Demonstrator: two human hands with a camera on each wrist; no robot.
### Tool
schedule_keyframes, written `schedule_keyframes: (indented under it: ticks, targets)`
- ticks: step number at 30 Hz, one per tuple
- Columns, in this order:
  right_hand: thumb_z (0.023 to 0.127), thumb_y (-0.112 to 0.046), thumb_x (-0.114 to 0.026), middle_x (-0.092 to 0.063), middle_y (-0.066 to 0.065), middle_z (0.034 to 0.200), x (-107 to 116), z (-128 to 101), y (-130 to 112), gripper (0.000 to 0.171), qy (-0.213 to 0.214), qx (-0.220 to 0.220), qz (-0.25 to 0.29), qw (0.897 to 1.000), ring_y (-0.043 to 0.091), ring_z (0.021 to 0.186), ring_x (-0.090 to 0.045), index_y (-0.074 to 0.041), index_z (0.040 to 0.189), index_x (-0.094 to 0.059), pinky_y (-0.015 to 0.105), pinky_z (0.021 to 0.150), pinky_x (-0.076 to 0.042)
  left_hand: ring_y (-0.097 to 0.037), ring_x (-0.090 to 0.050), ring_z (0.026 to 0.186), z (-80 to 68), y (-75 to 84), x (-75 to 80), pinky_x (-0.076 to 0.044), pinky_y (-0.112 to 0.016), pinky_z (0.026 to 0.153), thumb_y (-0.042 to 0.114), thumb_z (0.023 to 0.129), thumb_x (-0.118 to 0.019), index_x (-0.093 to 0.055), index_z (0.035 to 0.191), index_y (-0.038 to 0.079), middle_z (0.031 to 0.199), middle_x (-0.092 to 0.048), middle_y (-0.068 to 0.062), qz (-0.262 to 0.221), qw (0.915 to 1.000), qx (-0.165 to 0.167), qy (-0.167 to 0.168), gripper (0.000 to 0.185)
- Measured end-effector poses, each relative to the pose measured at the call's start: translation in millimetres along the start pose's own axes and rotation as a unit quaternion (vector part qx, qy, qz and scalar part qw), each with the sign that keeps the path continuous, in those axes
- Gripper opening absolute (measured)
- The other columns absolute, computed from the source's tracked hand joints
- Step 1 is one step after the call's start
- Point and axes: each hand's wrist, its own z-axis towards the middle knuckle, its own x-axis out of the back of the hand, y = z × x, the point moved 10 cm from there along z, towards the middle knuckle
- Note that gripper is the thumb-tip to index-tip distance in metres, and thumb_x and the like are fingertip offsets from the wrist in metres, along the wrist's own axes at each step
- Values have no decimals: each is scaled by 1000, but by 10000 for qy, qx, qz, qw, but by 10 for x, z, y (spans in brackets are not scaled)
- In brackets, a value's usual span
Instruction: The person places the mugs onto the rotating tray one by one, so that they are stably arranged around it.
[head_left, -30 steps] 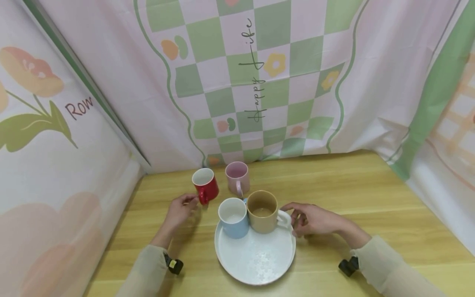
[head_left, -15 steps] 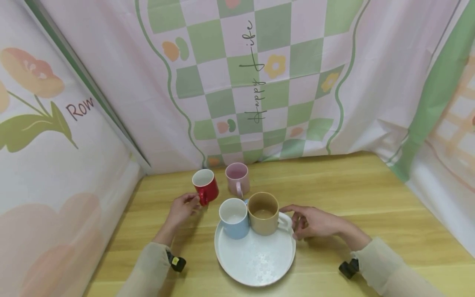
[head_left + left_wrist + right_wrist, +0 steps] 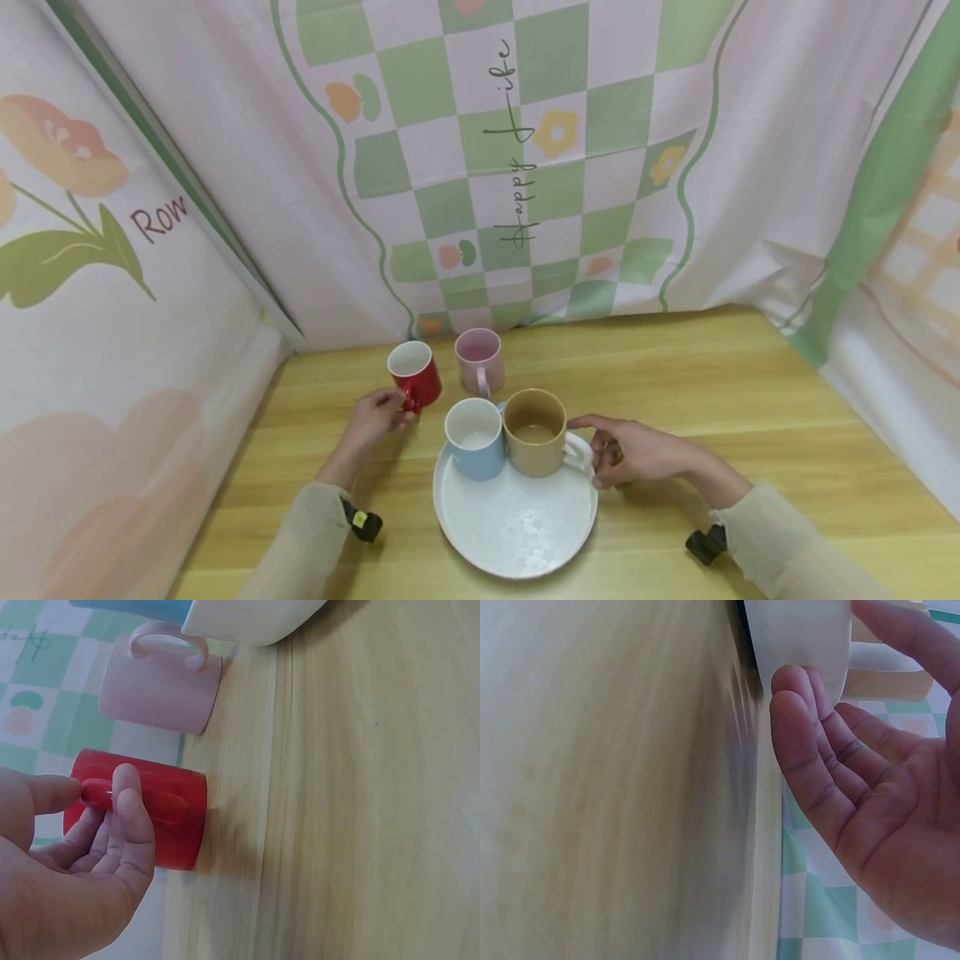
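In the head view my left hand [image 3: 378,414] holds the handle of a red mug [image 3: 423,382] with a white inside. Thumb and fingers close around that handle in the left wrist view, and the mug stands upright on the table. My right hand [image 3: 637,450] is at the right edge of a round white tray [image 3: 517,533], fingers loosely bent and nothing gripped. Just beside its fingertips is the white handle of a tan mug [image 3: 534,454]. A light blue mug [image 3: 477,458] stands against the tan one, both upright at the tray's back.
A pink mug [image 3: 480,367] stands behind the tray, between the red mug and the tan one, its handle toward me. The wooden table [image 3: 675,367] ends at a checkered cloth [image 3: 555,183] at the back. Another printed cloth [image 3: 90,350] hangs on the left.
My left hand has moved slightly right and its fingers have closed onto the red mug's handle. The blue and tan mugs have shifted a little right on the tray.
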Motion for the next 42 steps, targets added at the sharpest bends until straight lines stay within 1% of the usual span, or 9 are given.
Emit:
schedule_keyframes:
  ticks: [3, 8, 17, 23, 29, 37, 42]
  targets:
    - [82, -15, -80, -60, 18, 101, -6, -3, 0, 87, -16, 16, 13, 10000, 16, 80, -67, -2, 152, -30, 27, 64, -59, -14, -70, 89, 15, -1, -18, -59, -30, 82, 24, 105, -51, -59, 130, -2, 116, -69, -17, -119, 9999, 57, -15, 37]
    - [82, -16, -80, -60, 17, 101, -11, -11, 7, 88, -29, 21, 48, 10000, 16, 80, -67, -2, 153, -29, 27, 64, -59, -11, -70, 83, 47, 5, -35, -59, -28, 78, 26, 104, -53, -61, 128, -3, 109, -71, -14, -235, 9997, 72, 17, 38]
    - [83, -19, -81, -60, 15, 101, -26, -33, -18, 91, -75, 0, -26, 10000, 16, 81, -66, -3, 154, -26, 26, 63, -59, -9, -69, 81, 62, -9, -52, -55, -24, 73, 34, 104, -52, -64, 122, 0, 106, -71, -10, -169, 9997, 170, 4, 40]
    - [83, -19, -80, -60, 13, 100, -40, -33, -32, 92, -113, -2, -27, 9999, 16, 82, -66, -3, 155, -25, 27, 63, -59, -7, -67, 76, 69, 0, -59, -52, -20, 66, 33, 104, -53, -64, 120, -1, 100, -70, -7, -226, 9996, 157, 10, 40]
    - [83, -20, -81, -60, 12, 101, -36, -32, -10, 93, -103, -48, -73, 9999, 15, 82, -66, -6, 156, -25, 27, 64, -59, -7, -65, 74, 75, -5, -60, -51, -20, 65, 32, 103, -55, -64, 119, -3, 96, -69, -6, -286, 9995, 149, 30, 39]
    - [81, -21, -82, -60, 12, 102, -35, -31, 17, 95, -74, -95, -93, 9999, 15, 83, -66, -7, 156, -25, 28, 65, -59, -7, -64, 74, 96, -11, -77, -50, -19, 65, 28, 104, -55, -64, 116, -3, 95, -68, -4, -361, 9993, 34, 52, 35]
    - [82, -20, -82, -60, 13, 102, -41, -35, 26, 95, -78, -101, -25, 9999, 17, 82, -66, -7, 156, -25, 27, 65, -59, -8, -64, 75, 74, -26, -72, -50, -21, 67, 26, 104, -54, -63, 117, -2, 96, -67, -5, -359, 9993, -13, 98, 33]
